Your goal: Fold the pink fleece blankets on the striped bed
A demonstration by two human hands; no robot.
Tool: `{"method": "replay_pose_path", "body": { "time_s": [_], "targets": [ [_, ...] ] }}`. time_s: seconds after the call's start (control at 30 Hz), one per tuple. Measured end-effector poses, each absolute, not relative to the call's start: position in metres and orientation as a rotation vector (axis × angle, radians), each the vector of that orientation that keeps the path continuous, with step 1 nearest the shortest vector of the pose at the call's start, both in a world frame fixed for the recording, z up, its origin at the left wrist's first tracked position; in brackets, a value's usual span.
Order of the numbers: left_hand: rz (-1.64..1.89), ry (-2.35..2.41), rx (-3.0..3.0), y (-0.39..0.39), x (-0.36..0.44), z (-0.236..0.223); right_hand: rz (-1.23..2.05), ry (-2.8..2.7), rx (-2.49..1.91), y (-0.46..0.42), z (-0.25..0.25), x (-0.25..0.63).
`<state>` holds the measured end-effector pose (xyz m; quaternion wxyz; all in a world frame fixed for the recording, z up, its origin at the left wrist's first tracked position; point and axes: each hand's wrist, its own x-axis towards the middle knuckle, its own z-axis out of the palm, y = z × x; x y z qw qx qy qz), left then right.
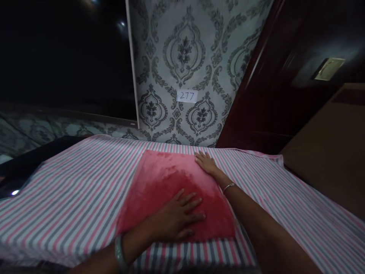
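Observation:
A red, plush-looking cloth point(162, 182) lies flat on a striped cover, its nap lighter pink toward the far edge and darker red nearer me. My left hand point(178, 215) rests palm down on the near, darker part, fingers spread and pointing right. At the cloth's far right corner, my right hand point(205, 161) lies flat with its fingers stretched out. Neither hand grasps anything. A wide bangle is on my left wrist and a thin bracelet on my right.
The pink, white and grey striped cover point(71, 182) spreads over the table. Behind it stand a patterned wall point(184, 49) with a paper label point(187, 96) reading 277, and a dark television screen point(65, 57). A brown box-like object point(333, 152) is at right.

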<state>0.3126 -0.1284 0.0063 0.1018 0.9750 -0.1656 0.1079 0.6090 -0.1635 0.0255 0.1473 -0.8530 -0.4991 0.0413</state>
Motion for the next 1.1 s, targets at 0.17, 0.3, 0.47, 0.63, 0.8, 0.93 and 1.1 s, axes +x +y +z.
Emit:
{"method": "replay_pose_path", "body": {
  "time_s": [0.17,0.3,0.47,0.63,0.8,0.93,1.1],
  "targets": [
    [0.45,-0.526,2.929,-0.129,0.296,0.01,0.048,-1.934,-2.14,-0.172,0.05,0.539],
    [0.71,-0.175,3.035,-0.133,0.27,-0.004,0.183,-2.269,-1.824,-0.173,0.046,0.493],
    [0.799,0.209,3.158,-0.136,0.256,-0.028,0.165,-2.302,-1.916,-0.137,0.028,0.51],
    [0.766,0.196,3.154,-0.136,0.257,-0.03,0.261,-2.109,-2.15,-0.088,0.017,0.558],
    [0.712,0.223,3.189,-0.136,0.254,-0.027,0.423,-1.776,-2.338,-0.069,0.007,0.587],
    [0.7,0.219,3.195,-0.137,0.255,-0.027,0.4,-1.748,-2.342,-0.069,0.001,0.588],
    [0.756,0.235,3.174,-0.138,0.256,-0.027,0.32,-1.721,-2.377,-0.075,0.008,0.58]
  ]
}}
